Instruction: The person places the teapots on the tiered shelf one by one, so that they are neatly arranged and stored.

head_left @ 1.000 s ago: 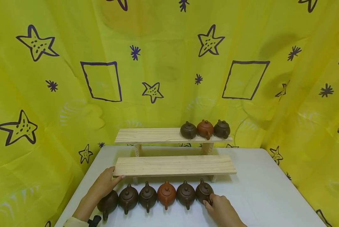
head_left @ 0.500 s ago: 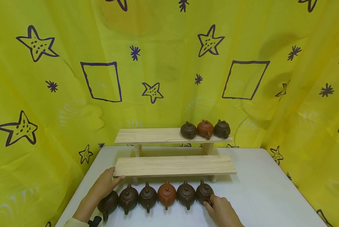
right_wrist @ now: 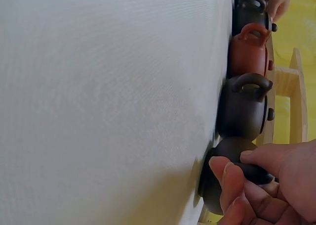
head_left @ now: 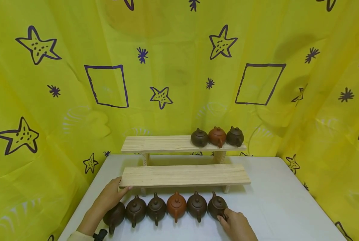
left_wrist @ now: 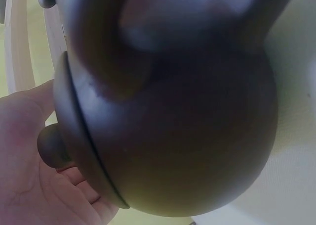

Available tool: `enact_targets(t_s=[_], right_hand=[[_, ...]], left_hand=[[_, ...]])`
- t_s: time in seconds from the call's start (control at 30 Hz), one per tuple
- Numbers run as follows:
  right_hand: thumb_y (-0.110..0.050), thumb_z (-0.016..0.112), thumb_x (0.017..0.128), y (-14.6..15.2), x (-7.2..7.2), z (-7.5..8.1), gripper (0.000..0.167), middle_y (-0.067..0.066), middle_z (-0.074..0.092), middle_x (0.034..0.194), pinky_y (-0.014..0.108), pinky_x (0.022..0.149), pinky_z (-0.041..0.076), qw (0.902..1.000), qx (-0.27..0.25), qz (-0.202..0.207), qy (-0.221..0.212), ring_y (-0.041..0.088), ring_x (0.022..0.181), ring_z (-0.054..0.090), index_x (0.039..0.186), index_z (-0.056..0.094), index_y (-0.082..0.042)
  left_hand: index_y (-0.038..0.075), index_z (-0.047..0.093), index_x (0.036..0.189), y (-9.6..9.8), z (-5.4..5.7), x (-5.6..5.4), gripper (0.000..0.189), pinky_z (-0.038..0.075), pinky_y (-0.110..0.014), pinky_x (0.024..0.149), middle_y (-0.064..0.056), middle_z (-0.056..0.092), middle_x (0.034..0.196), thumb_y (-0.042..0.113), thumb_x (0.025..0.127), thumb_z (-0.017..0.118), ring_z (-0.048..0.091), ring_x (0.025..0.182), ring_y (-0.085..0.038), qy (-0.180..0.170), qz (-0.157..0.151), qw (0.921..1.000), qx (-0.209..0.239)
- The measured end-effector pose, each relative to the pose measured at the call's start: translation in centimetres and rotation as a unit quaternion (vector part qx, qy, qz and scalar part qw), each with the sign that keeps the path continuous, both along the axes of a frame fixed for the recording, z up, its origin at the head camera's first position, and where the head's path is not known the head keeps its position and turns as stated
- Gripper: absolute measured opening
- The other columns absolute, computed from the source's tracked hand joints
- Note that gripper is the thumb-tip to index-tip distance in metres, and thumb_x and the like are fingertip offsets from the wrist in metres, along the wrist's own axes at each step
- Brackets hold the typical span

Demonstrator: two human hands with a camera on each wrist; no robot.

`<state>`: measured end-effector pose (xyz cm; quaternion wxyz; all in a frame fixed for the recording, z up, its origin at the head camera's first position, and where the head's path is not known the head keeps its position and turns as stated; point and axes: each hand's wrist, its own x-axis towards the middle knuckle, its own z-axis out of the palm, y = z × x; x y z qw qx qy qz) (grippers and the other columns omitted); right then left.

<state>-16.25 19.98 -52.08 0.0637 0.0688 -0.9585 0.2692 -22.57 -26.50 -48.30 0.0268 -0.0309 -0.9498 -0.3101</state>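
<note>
In the head view my right hand pinches the handle of a dark brown teapot at the right end of a front row. The right wrist view shows thumb and fingers on that handle; this teapot looks tilted compared with its neighbours. My left hand grips the left front corner of the lower wooden shelf, thumb along the front edge. Its other fingers are partly hidden by the board. Close below that hand stands another dark teapot, whose body fills much of the left wrist view.
Between the end teapots stand a red-brown teapot and several dark ones, spouts toward the shelf. An upper wooden shelf behind bears two dark teapots and a red-brown one at its right end. A yellow curtain surrounds the white table.
My right hand and the teapot it holds have shifted slightly to the right, widening the gap to the neighbouring teapot. The left hand stays on the shelf corner.
</note>
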Motion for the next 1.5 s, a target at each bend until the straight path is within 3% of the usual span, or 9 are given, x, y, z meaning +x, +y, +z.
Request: enact_targets(t_s=[0.33, 0.7, 0.9, 1.13, 1.3, 1.5], right_hand=[[-0.015, 0.082, 0.09, 0.1, 0.5, 0.6, 0.039, -0.007, 0.041, 0.057, 0.02, 0.048, 0.029, 0.9997, -0.019, 0.001, -0.013, 0.005, 0.05, 0.036, 0.069, 0.049, -0.014], [-0.017, 0.081, 0.092, 0.3, 1.2, 2.5, 0.037, -0.009, 0.047, 0.058, 0.019, 0.047, 0.034, 0.9982, -0.044, 0.037, -0.016, 0.001, 0.05, 0.039, 0.072, 0.051, -0.015], [-0.02, 0.078, 0.095, 0.1, 1.4, 4.0, 0.034, -0.012, 0.054, 0.057, 0.02, 0.047, 0.038, 0.9958, -0.059, 0.07, -0.008, -0.003, 0.049, 0.044, 0.073, 0.053, -0.015], [-0.019, 0.076, 0.098, -0.6, 1.4, 6.5, 0.031, -0.015, 0.046, 0.058, 0.019, 0.049, 0.036, 0.9948, -0.063, 0.08, 0.003, -0.002, 0.051, 0.038, 0.074, 0.055, -0.018], [-0.018, 0.074, 0.1, -1.3, 0.6, 8.3, 0.033, -0.014, 0.045, 0.058, 0.019, 0.048, 0.035, 0.9942, -0.068, 0.08, 0.024, -0.002, 0.05, 0.038, 0.075, 0.053, -0.017], [-0.017, 0.073, 0.101, -2.9, -1.6, 10.4, 0.032, -0.011, 0.046, 0.059, 0.02, 0.048, 0.033, 0.9944, -0.069, 0.075, 0.028, 0.001, 0.051, 0.04, 0.076, 0.054, -0.016]], left_hand=[[-0.019, 0.046, 0.145, 0.0, 0.1, -0.1, 0.078, 0.044, -0.065, 0.112, -0.039, 0.056, 0.141, 0.041, 0.102, 0.07, 0.052, 0.135, -0.055, -0.003, 0.002, 1.0, -0.002], [-0.02, 0.046, 0.145, 0.0, 0.1, -0.1, 0.077, 0.043, -0.066, 0.112, -0.039, 0.056, 0.142, 0.04, 0.102, 0.07, 0.052, 0.135, -0.055, 0.0, -0.001, 1.0, -0.004], [-0.02, 0.046, 0.145, 0.1, 0.1, 0.0, 0.077, 0.044, -0.066, 0.111, -0.039, 0.056, 0.141, 0.039, 0.102, 0.07, 0.053, 0.135, -0.055, 0.003, -0.003, 1.0, -0.005], [-0.02, 0.048, 0.143, 0.2, 0.0, 0.0, 0.074, 0.044, -0.066, 0.111, -0.039, 0.057, 0.14, 0.037, 0.102, 0.071, 0.054, 0.134, -0.055, 0.008, -0.006, 0.9999, -0.006], [-0.02, 0.048, 0.143, 0.2, 0.1, -0.1, 0.075, 0.044, -0.066, 0.111, -0.039, 0.057, 0.14, 0.038, 0.102, 0.071, 0.054, 0.133, -0.055, 0.005, -0.003, 1.0, -0.007], [-0.02, 0.047, 0.144, 0.1, 0.2, -0.1, 0.077, 0.044, -0.066, 0.111, -0.039, 0.057, 0.14, 0.04, 0.102, 0.07, 0.053, 0.134, -0.055, -0.003, 0.001, 1.0, -0.007]])
